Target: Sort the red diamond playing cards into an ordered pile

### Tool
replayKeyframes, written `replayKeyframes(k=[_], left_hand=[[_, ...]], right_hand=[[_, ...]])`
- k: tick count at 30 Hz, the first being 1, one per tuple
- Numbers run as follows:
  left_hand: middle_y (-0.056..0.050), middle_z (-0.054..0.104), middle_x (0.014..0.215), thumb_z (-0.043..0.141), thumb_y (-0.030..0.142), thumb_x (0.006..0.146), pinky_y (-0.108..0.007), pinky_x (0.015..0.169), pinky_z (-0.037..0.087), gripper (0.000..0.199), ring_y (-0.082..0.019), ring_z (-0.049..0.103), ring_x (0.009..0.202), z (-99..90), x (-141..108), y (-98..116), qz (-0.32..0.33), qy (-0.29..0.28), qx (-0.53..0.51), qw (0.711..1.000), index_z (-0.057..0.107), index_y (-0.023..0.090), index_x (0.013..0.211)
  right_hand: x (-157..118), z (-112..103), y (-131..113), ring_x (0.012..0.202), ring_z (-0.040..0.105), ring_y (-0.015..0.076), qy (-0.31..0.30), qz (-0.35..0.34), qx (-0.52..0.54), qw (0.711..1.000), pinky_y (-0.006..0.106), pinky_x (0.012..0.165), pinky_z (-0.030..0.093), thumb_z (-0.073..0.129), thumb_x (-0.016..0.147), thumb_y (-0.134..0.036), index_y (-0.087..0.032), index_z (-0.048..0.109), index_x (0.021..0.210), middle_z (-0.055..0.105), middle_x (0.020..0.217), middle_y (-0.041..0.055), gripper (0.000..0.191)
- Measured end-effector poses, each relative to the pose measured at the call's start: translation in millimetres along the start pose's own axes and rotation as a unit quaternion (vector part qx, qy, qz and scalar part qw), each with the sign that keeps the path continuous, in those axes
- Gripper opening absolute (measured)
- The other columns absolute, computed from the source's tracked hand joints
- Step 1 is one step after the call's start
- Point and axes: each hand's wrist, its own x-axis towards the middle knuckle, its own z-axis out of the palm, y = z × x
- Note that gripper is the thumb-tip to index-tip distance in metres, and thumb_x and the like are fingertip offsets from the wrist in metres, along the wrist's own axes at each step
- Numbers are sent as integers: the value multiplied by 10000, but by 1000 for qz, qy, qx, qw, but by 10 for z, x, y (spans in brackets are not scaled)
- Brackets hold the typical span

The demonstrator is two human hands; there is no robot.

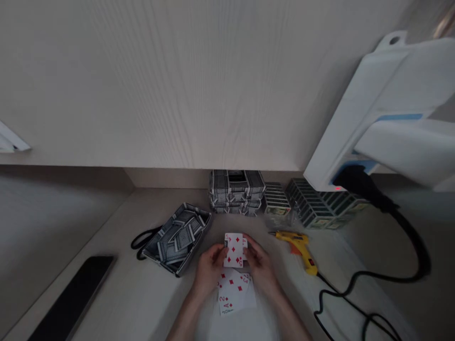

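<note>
Between both hands, a small stack of playing cards (233,251) is held upright, with a five of diamonds facing up and another card's edge showing behind it at the right. My left hand (213,265) pinches the stack's left side. On its right side, the thumb and fingers of my right hand (258,260) grip the cards. Just below the hands, several loose diamond cards (232,291) lie overlapping and face up on the table. To the left stands an open box covered in card backs (177,239), holding loose cards face down.
A yellow glue gun (300,248) with a black cord lies at the right. Behind are card-covered boxes (237,192) and rows of card packs (313,203). Scissor handles (142,241) stick out beside the open box. A black flat object (73,298) lies left; a white power strip (355,109) hangs upper right.
</note>
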Motion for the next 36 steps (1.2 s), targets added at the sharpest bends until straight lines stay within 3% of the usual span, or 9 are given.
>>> replayKeyframes(k=[6, 19, 22, 27, 36], left_hand=[[-18, 608, 598, 518, 434, 718, -202, 462, 354, 367, -108, 475, 499, -8, 2, 10, -9, -11, -9, 1000, 664, 117, 832], [-7, 574, 533, 547, 473, 679, -194, 445, 356, 372, -98, 473, 473, -60, 6, 66, -50, -36, -13, 998, 645, 115, 657], [8, 531, 506, 531, 474, 689, -193, 449, 340, 375, -87, 444, 460, -65, 8, 66, -48, -46, -12, 998, 614, 115, 617], [36, 453, 474, 512, 438, 709, -187, 441, 287, 345, -73, 383, 448, -71, 8, 87, -27, -48, 21, 998, 547, 128, 561], [36, 439, 499, 496, 433, 724, -188, 457, 287, 336, -80, 379, 476, -66, 19, 42, -12, -54, 33, 998, 518, 136, 568]], right_hand=[[-23, 27, -72, 971, 589, 228, 2, -19, -8, 1000, 378, 841, 474, 571, 740, -430, -227, 553, 1154, 626, 1089, 74, 462], [-5, -32, 38, 1020, 567, 222, -18, -50, -94, 994, 387, 901, 430, 493, 803, -357, -202, 485, 1227, 571, 1176, 94, 451], [-11, -32, 67, 965, 592, 206, -17, -57, -122, 991, 352, 849, 468, 465, 815, -342, -180, 463, 1244, 592, 1139, 97, 458], [-65, 8, 40, 680, 628, 154, 5, -84, -206, 975, 260, 637, 518, 436, 823, -301, -149, 437, 1261, 668, 936, 84, 463], [-63, -5, 57, 609, 610, 152, 3, -83, -206, 975, 239, 560, 503, 445, 817, -313, -130, 440, 1228, 659, 700, 45, 449]])
